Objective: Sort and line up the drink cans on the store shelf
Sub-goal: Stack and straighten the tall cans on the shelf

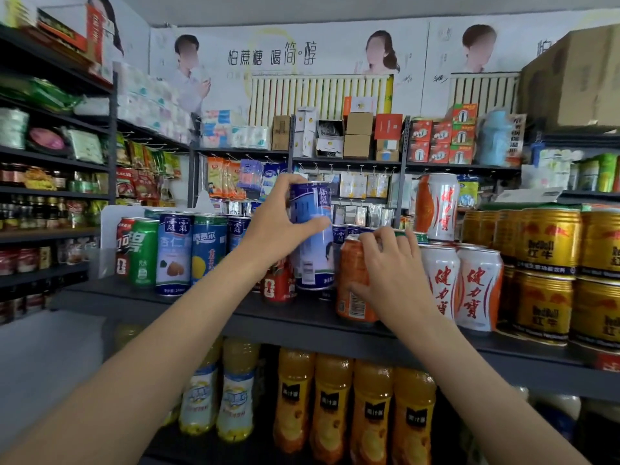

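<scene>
orange juice bottles point(332, 401), lower centre, under the shelf point(188, 302). right hand point(389, 263), centre right, gripping orange can point(352, 283) standing on shelf. left hand point(278, 226), centre, holding tall blue-and-white can point(312, 236) raised above the shelf. gold cans point(547, 243) stacked far right; green can point(144, 253) at left.

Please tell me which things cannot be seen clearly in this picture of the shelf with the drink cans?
- Head view: the orange can's top and right side, covered by the right hand.
- The tall blue-and-white can's left side, behind the left hand.
- The short red can, partly behind the left wrist.
- The gold cans, cut off at the right edge.
</scene>
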The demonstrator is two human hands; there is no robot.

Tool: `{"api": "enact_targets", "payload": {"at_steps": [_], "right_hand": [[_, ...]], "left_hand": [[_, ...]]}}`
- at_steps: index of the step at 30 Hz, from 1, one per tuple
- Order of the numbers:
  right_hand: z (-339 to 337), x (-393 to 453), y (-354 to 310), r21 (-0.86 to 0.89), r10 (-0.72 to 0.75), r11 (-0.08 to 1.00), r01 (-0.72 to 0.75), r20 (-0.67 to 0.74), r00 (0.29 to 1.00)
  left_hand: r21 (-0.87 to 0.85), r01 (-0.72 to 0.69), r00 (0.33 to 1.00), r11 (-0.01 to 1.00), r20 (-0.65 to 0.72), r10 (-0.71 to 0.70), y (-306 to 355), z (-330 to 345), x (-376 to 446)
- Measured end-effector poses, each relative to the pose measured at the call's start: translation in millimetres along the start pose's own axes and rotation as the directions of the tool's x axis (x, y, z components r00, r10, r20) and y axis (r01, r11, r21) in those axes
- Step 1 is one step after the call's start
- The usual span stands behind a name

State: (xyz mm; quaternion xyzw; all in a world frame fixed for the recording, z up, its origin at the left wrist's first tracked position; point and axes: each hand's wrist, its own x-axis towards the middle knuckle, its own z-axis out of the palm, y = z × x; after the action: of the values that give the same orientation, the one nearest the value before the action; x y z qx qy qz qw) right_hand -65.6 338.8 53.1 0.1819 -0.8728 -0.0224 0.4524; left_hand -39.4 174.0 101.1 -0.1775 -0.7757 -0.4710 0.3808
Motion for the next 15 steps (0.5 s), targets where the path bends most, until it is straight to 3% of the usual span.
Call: {"api": "enact_targets", "payload": {"at_steps": [3, 6, 9, 12, 15], "right_hand": [[9.3, 0.2, -8.2, 0.070, 0.067, 0.996, -0.060, -0.101, 0.993], [-5.5, 9.1, -18.2, 0.448, 0.117, 0.894, 0.006, -0.247, 0.962], [-33.5, 34.9, -38.7, 0.721, -0.027, 0.678, 0.141, -0.168, 0.985], [-37.2, 63.8, -69.7, 0.722, -0.181, 0.654, 0.227, -0.142, 0.973], [-27.5, 84.9, -94.5, 0.794, -0.143, 0.586, 0.162, -0.096, 0.985]], "left_hand": [[-0.020, 0.033, 0.999, 0.999, 0.011, -0.033, -1.8, -15.8, -3.9], [0.043, 0.014, 0.999, 0.999, 0.029, -0.015, -6.0, -32.5, -3.3], [0.077, -0.020, 0.999, 0.997, 0.033, 0.017, -10.0, -55.7, 6.3], [0.028, -0.038, 0.995, 0.999, 0.099, 0.035, -16.0, -82.0, 17.6], [0.062, -0.089, 0.978, 0.994, 0.196, 0.075, -28.1, -103.6, 26.6]]}}
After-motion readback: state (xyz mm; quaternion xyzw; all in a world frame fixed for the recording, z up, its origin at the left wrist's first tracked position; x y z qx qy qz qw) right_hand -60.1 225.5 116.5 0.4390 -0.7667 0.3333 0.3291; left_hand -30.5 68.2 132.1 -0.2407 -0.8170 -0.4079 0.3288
